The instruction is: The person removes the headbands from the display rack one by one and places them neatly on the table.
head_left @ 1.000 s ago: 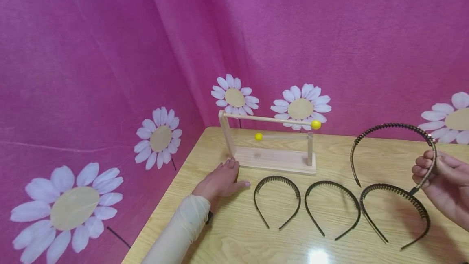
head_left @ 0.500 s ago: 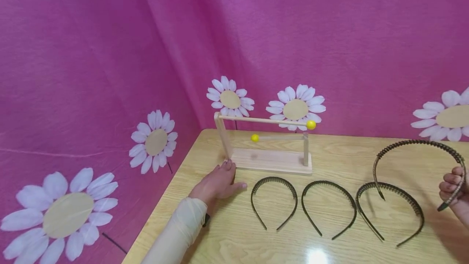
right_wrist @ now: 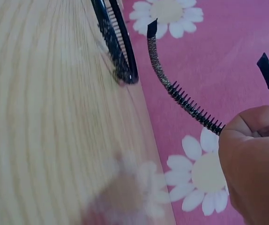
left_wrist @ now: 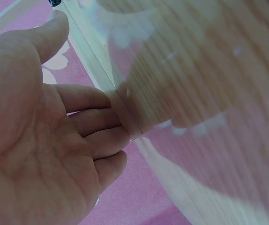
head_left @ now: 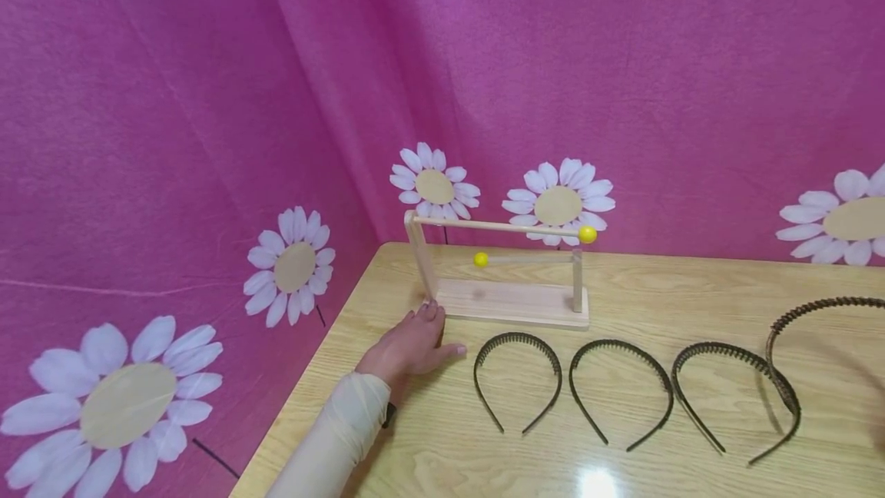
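Note:
My left hand (head_left: 408, 344) lies with relaxed fingers at the left end of a wooden stand (head_left: 515, 304), fingertips right at its base. The stand has two rods tipped with yellow balls. In the right wrist view, my right hand (right_wrist: 254, 159) grips one side of a glittery toothed headband (right_wrist: 186, 104), holding it above the table. The head view shows only part of that headband, overlapping the rightmost of three dark headbands; the right hand is outside that view. The left headband (head_left: 517, 338), middle headband (head_left: 620, 346) and right headband (head_left: 733, 348) lie in a row.
The wooden table (head_left: 442, 452) meets a pink cloth (head_left: 622, 60) printed with white daisies at its back and left. A bright light reflection shows on the table's front part.
My right hand has moved right and down with the glittery headband, leaving the head view. The left hand stays beside the stand. The three headbands on the table have not moved.

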{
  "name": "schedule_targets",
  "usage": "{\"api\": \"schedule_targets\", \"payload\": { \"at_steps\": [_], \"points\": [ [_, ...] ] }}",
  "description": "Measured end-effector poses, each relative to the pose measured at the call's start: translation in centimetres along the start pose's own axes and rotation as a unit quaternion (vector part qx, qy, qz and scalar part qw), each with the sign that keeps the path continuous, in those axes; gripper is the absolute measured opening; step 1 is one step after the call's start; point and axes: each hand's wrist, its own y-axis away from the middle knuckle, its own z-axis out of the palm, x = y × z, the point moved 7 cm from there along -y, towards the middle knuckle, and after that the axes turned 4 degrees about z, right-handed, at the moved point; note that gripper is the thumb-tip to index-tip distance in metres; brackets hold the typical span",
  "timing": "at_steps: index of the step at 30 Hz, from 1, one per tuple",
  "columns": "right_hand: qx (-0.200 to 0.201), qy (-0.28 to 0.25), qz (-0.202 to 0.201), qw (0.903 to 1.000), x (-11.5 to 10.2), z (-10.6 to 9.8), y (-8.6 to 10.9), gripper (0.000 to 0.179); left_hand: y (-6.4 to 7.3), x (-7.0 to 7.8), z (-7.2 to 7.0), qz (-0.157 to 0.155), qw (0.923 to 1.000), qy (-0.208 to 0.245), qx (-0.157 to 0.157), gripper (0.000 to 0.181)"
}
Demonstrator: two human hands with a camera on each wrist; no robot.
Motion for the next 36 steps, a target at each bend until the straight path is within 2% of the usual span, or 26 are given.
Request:
{"api": "schedule_targets", "payload": {
  "at_steps": [5,9,12,18,24,30,36],
  "points": [
    [0.007,-0.022,0.007,0.9997,0.26,-0.48,0.32,0.071,0.08,0.00,-0.04,-0.002,1.0000,0.003,-0.001,0.080],
    [0.044,-0.004,-0.043,0.9981,0.19,-0.69,0.40,0.069,0.16,-0.06,-0.02,-0.002,1.0000,0.002,-0.002,0.081],
    [0.061,0.002,-0.064,0.9961,0.15,-0.79,0.70,0.068,0.22,-0.14,-0.08,-0.004,1.0000,0.002,-0.004,0.083],
    [0.053,-0.002,-0.047,0.9975,0.18,-0.70,0.55,0.069,0.11,-0.23,0.09,-0.008,0.9999,0.002,-0.006,0.083],
    [0.010,0.001,-0.012,0.9999,0.13,-0.32,0.30,0.073,-0.11,-0.03,0.10,-0.003,1.0000,0.002,-0.003,0.079],
    [-0.007,0.039,-0.020,0.9990,-0.11,-0.13,0.33,0.074,-0.05,0.13,-0.11,-0.004,1.0000,0.002,-0.006,0.082],
    [-0.018,0.030,-0.006,0.9994,-0.19,0.01,0.24,0.070,0.03,0.17,-0.15,-0.008,0.9999,0.007,-0.009,0.083]
  ]
}}
